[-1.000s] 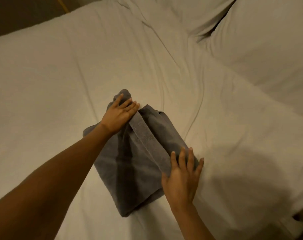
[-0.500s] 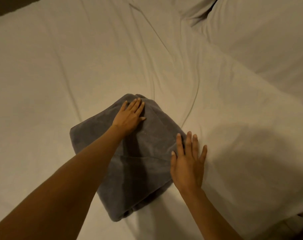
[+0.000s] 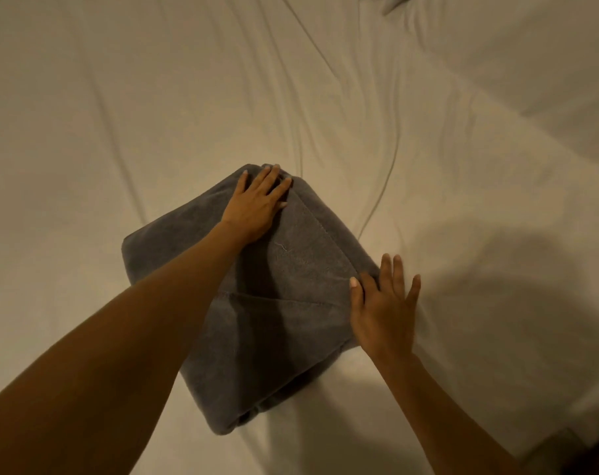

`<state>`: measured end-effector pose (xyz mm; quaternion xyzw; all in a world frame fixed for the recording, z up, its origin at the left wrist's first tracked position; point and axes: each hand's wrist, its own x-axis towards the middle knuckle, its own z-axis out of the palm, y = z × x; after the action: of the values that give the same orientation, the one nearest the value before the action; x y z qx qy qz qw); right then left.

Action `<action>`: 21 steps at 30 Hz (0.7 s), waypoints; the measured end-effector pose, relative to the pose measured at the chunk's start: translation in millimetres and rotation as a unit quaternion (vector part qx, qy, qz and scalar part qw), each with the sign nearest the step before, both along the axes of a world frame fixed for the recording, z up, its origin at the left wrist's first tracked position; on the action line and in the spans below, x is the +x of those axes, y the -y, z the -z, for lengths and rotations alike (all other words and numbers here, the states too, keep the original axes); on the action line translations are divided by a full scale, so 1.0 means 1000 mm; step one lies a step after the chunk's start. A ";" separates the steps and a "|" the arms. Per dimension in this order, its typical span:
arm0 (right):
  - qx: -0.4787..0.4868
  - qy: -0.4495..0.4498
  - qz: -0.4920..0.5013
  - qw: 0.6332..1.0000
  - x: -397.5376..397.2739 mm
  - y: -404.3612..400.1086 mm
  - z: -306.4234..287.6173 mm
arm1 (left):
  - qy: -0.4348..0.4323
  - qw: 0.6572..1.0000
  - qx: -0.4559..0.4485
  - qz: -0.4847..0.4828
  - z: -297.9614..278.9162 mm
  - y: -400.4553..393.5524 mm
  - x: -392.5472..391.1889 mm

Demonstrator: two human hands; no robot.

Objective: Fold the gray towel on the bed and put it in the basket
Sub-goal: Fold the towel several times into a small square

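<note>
A gray towel [image 3: 284,303], folded into a thick square, lies on the wrinkled white sheet of a bed [image 3: 154,97], toward the near edge. The left hand [image 3: 257,207] rests flat on the towel's far corner, fingers straight, holding nothing, apparently pressing the layers down. The right hand [image 3: 383,310] lies flat at the towel's right corner, fingers spread half on cloth and half on sheet, likely squaring that edge. No basket is in view; folding looks nearly done.
</note>
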<state>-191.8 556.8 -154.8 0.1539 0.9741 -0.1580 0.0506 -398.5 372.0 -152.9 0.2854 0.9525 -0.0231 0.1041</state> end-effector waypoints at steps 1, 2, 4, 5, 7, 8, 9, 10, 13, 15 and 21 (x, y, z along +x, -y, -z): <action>-0.005 -0.020 0.006 1.000 -0.004 -0.001 -0.002 | -0.010 1.000 -0.009 0.011 -0.003 -0.001 -0.004; -0.008 -0.032 0.009 0.999 -0.007 -0.001 -0.003 | -0.020 0.999 -0.016 0.022 -0.005 -0.002 -0.008; -0.011 -0.029 0.014 0.999 -0.015 0.000 -0.004 | -0.038 0.999 -0.015 0.036 -0.009 -0.007 -0.014; -0.009 -0.015 0.018 1.000 -0.019 0.000 -0.005 | -0.046 0.998 -0.007 0.039 -0.011 -0.010 -0.016; 0.000 0.026 0.034 0.999 -0.027 0.001 -0.004 | -0.060 0.997 0.008 0.043 -0.013 -0.013 -0.021; 0.002 0.046 0.042 0.998 -0.031 0.001 -0.004 | -0.062 0.997 0.014 0.040 -0.013 -0.014 -0.024; 0.000 0.060 0.046 0.997 -0.033 0.000 -0.003 | -0.058 0.998 0.020 0.033 -0.014 -0.013 -0.026; -0.008 0.066 0.043 0.997 -0.036 0.000 -0.003 | -0.051 0.998 0.027 0.020 -0.014 -0.012 -0.029; -0.034 0.048 0.031 0.998 -0.041 0.001 -0.003 | -0.030 0.996 0.067 -0.048 -0.013 -0.005 -0.037; -0.050 0.018 0.056 0.997 -0.044 0.000 -0.004 | -0.022 0.987 0.114 -0.112 -0.013 -0.001 -0.041; -0.040 -0.105 0.134 0.985 -0.055 -0.007 -0.012 | -0.066 0.959 0.202 -0.188 -0.019 -0.016 -0.054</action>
<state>-246.6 564.0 -142.9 0.2632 0.9375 -0.2173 -0.0678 -452.7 387.6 -133.7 0.1146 0.9784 0.1711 -0.0167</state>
